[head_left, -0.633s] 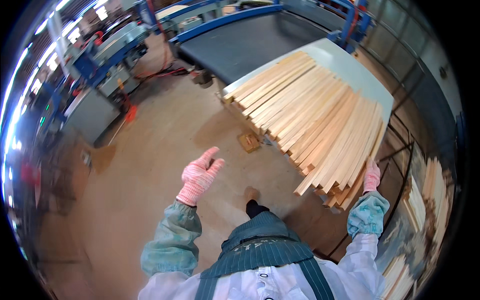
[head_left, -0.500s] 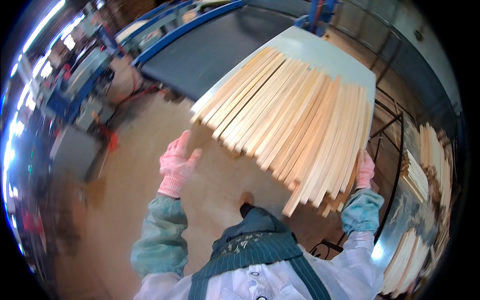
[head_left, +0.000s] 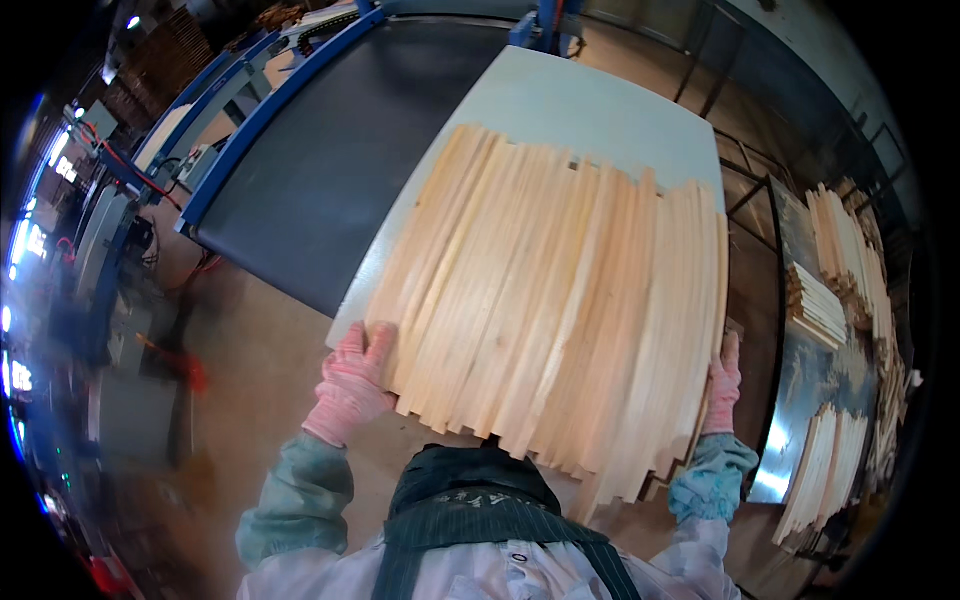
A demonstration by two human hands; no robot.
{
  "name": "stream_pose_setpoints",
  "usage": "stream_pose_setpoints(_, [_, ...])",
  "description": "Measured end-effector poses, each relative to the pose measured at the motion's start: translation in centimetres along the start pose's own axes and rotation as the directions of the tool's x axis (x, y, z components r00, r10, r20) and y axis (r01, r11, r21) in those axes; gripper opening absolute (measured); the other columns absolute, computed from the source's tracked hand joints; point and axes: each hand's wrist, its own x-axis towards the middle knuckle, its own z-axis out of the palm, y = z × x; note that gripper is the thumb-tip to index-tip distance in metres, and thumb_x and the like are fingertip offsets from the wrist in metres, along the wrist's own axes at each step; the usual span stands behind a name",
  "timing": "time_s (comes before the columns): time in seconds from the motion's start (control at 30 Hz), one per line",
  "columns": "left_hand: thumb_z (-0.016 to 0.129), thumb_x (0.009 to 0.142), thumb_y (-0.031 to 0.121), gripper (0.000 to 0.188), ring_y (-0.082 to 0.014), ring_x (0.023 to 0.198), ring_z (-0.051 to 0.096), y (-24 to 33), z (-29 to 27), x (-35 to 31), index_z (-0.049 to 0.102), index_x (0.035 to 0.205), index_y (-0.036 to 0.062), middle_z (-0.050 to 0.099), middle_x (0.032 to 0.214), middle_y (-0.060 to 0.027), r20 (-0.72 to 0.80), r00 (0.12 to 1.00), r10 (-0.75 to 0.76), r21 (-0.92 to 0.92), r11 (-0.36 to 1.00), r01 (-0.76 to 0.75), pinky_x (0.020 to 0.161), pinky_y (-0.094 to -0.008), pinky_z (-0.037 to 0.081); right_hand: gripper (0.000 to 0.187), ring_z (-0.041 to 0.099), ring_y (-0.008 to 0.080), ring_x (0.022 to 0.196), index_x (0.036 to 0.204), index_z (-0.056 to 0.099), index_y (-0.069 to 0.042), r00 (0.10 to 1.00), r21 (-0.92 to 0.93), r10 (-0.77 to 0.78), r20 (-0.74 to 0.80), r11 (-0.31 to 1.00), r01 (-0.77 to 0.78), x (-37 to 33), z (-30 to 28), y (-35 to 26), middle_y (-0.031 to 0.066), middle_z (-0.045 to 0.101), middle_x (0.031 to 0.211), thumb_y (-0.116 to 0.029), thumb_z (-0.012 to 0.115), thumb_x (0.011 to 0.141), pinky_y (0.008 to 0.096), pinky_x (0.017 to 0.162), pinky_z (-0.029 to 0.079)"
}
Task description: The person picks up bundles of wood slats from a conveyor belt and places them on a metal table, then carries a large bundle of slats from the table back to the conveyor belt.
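Note:
A broad layer of pale wooden strips [head_left: 540,310] lies side by side on a light grey board [head_left: 590,95], with uneven ends facing me. My left hand [head_left: 352,388], in a pink glove, is open at the near left corner. Its fingers stretch out against the outermost strip. At the right side of the layer, my right hand [head_left: 723,388], gloved alike, has its fingers extended along the edge strips. Part of that hand is hidden by the wood. Some strips at the near right stick out farther towards me, with more wood showing beneath them.
A dark conveyor belt [head_left: 330,150] with a blue frame [head_left: 235,150] adjoins the board on the left. To the right, a metal table [head_left: 785,440] carries several stacks of strips [head_left: 825,465]. A black metal frame [head_left: 775,300] stands between. Machinery fills the far left.
My left hand has come against the strips' left side, where it was apart before. The gap between strips has closed, and the layer appears nearer to me. My right hand stays at the right edge.

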Motion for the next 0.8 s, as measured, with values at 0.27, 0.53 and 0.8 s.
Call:
stream_pose_setpoints(0.27, [0.082, 0.049, 0.024, 0.096, -0.0421, 0.115, 0.051, -5.0, -1.5, 3.0, 0.043, 0.137, 0.0184, 0.035, 0.141, -0.0257, -0.196, 0.950, 0.242, -0.129, 0.954, -0.269, 0.096, -0.0448, 0.046, 0.056, 0.059, 0.0217, 0.108, 0.146, 0.035, -0.008, 0.964, 0.079, 0.266, 0.028, 0.960, -0.267, -0.7, 0.6, 0.7, 0.0117, 0.056, 0.127, -0.028, 0.050, 0.097, 0.0311, 0.091, 0.050])
stream_pose_setpoints(0.53, [0.083, 0.049, 0.024, 0.090, -0.0401, 0.120, 0.049, -22.0, -2.7, 8.9, 0.049, 0.133, 0.0183, 0.041, 0.138, -0.0228, -0.321, 0.933, 0.162, -0.211, 0.948, -0.237, 0.101, -0.0429, 0.044, 0.056, 0.061, 0.0213, 0.103, 0.142, 0.040, -0.007, 0.953, 0.062, 0.232, 0.196, 0.967, -0.248, -3.5, 22.1, -7.9, 0.0113, 0.060, 0.119, -0.034, 0.048, 0.094, 0.0331, 0.086, 0.052])
stream_pose_setpoints(0.8, [0.084, 0.049, 0.020, 0.097, -0.0354, 0.130, 0.043, -44.5, -8.1, 16.7, 0.046, 0.138, 0.0184, 0.037, 0.145, -0.0179, -0.236, 0.970, -0.052, -0.222, 0.975, -0.002, 0.105, -0.0401, 0.040, 0.048, 0.063, 0.0211, 0.097, 0.134, 0.049, -0.006, 0.946, 0.026, 0.239, 0.219, 0.968, -0.251, -4.9, 49.1, -15.0, 0.0111, 0.062, 0.114, -0.024, 0.056, 0.090, 0.0328, 0.080, 0.053])
